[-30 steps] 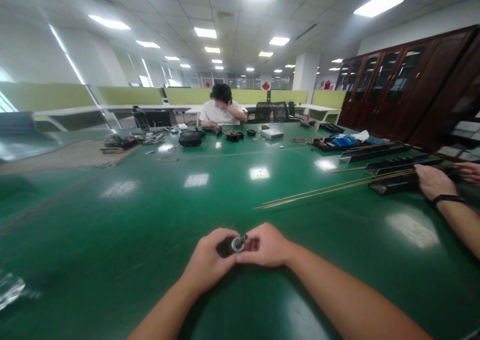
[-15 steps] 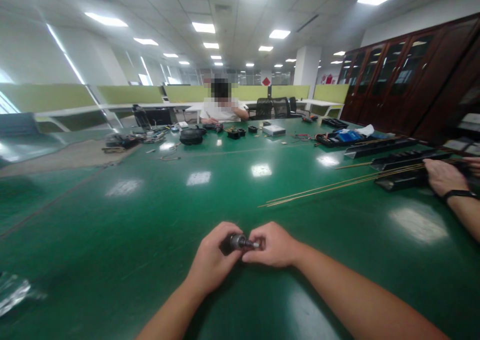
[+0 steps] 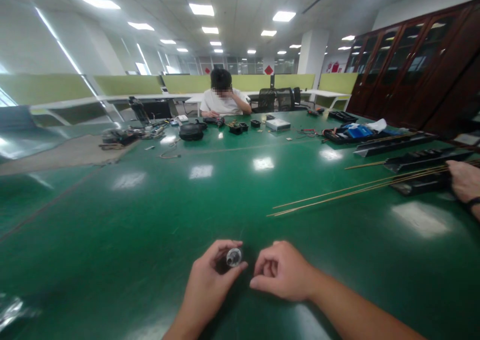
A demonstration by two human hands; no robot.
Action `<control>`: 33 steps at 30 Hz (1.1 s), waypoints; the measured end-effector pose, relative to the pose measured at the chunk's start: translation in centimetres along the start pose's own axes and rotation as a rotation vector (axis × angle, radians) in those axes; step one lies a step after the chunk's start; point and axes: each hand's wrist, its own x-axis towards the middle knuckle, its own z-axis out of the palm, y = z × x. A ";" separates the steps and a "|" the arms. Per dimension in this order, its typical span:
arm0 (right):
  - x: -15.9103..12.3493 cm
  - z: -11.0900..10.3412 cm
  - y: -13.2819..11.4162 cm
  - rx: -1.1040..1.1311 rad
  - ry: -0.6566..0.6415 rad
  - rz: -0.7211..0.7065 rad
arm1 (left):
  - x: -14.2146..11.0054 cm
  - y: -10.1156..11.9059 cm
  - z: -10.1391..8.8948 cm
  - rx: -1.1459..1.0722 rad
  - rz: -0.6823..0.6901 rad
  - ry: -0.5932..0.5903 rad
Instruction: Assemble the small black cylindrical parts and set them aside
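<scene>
My left hand (image 3: pixel 212 277) is closed around a dark cylindrical tool with a round metal end (image 3: pixel 234 257). That end faces up towards me, with a dark centre inside a bright ring; the rest of the tool is hidden by my fingers. Just to the right, my right hand (image 3: pixel 281 270) is held apart from the tool, its fingers curled in towards the thumb. Whatever is between those fingers, if anything, is hidden. Both hands are low over the green table (image 3: pixel 168 205).
Thin brass-coloured rods (image 3: pixel 337 194) lie across black channels (image 3: pixel 412 185) at right, beside another person's hand (image 3: pixel 465 180). Across the table sits a person in a white top (image 3: pixel 225 100). A black pouch (image 3: pixel 191 131), a white box (image 3: pixel 278 124) and a blue-filled tray (image 3: pixel 356 132) stand towards the back.
My right hand has come off the tool's narrow tip and moved right. The tool has turned so its round end faces me. The other person's hand has shifted right in view.
</scene>
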 end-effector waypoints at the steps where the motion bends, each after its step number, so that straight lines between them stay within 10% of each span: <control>1: -0.1 0.0 -0.1 0.016 0.009 0.014 | -0.1 0.0 -0.1 -0.005 -0.010 0.018; 33: 0.6 -0.2 0.3 0.195 0.175 0.030 | 0.6 1.2 0.2 0.175 0.251 -0.078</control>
